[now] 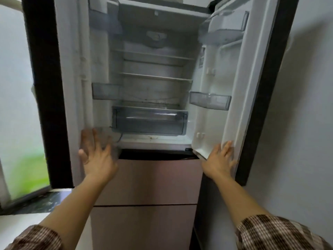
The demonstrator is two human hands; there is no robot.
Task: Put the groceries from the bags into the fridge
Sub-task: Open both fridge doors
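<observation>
The fridge point(153, 69) stands right in front of the person with both top doors swung wide open. The left door point(72, 87) is on the left and the right door point(225, 96) is on the right. The left hand point(97, 156) lies flat near the bottom of the left door, with its fingers spread apart and holding nothing. The right hand point(220, 159) presses flat on the bottom corner of the right door, fingers spread apart too, holding nothing. Inside, the shelves point(155, 76) look bare. A clear drawer point(149, 121) sits low in the middle. Small clear bins point(210, 100) hang on the doors. Below are two pinkish drawer fronts point(147, 183). A window point(19, 123) is on the far left, and a white wall point(310, 105) is on the right.
</observation>
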